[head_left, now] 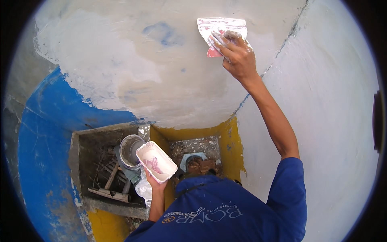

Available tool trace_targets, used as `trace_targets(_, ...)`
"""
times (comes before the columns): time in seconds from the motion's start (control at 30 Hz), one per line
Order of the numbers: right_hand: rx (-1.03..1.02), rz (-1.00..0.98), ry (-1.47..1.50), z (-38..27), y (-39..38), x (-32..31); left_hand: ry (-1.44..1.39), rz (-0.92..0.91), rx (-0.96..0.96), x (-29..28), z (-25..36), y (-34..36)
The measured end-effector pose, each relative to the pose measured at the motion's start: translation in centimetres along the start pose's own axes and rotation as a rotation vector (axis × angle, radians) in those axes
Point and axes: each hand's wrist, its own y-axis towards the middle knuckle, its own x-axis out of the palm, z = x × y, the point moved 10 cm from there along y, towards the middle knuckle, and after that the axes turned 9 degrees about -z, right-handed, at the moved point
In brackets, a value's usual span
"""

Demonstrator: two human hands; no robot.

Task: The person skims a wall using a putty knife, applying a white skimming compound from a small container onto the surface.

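Observation:
My right hand is raised high, its fingers closed round a wide putty spreader. The spreader is pinkish red and thickly smeared with white putty; it lies against the grey-white wall, left of the corner line. White putty also coats my fingertips. Lower down, my left hand grips a white rectangular tub from beneath and tips its open top into view. Inside the tub is whitish paste with a pink patch. Most of the left fingers are hidden by the tub.
A putty-stained round bucket stands just left of the tub, in a concrete basin with wood scraps. A light-blue squat toilet shows below. Blue paint covers the left wall; yellow borders the lower corner.

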Motion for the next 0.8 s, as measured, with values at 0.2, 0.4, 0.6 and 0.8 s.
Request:
trace_targets(0.2,0.102,-0.282,0.147,-3.6,-14.4,10.4,0.028,0.037,0.009,-0.8,-0.3,0.3)
trace_targets(0.4,0.142,-0.246,0.328,-3.6,-14.5,9.1,0.042,-0.021,0.070,0.9,0.5,-0.4)
trace_targets(0.6,0.078,0.167,0.126,1.2,-3.0,-1.0,-0.001,0.008,0.015,-0.5,0.1,-0.2)
trace_targets(0.8,0.124,-0.166,0.132,-0.9,-11.6,6.9,0.041,0.006,0.067,1.1,0.2,-0.3)
